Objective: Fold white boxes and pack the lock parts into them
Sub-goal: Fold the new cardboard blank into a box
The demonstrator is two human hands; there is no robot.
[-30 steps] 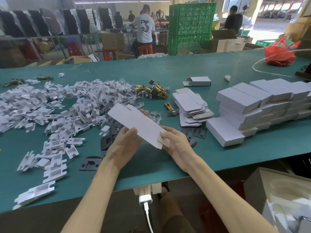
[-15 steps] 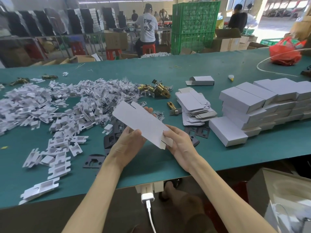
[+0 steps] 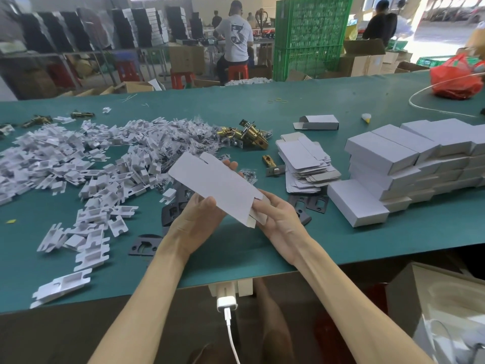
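A flat white blank (image 3: pixel 215 185) is held tilted above the worktop (image 3: pixel 236 248), the left hand (image 3: pixel 195 222) gripping its long edge and the right hand (image 3: pixel 275 216) pinching its near flap end. To the right a stack of blanks (image 3: pixel 304 164) lies beside piled folded boxes (image 3: pixel 393 164), with one open-ended box (image 3: pixel 319 122) behind. Brass latches (image 3: pixel 246 135), black plates (image 3: pixel 312 203), white inserts (image 3: pixel 78 164) and screw bags (image 3: pixel 194 132) lie scattered nearby.

Slight shift left/away: flat box blank (image 3: pixel 217 185), L hand (image 3: pixel 194 222), R hand (image 3: pixel 280 219).
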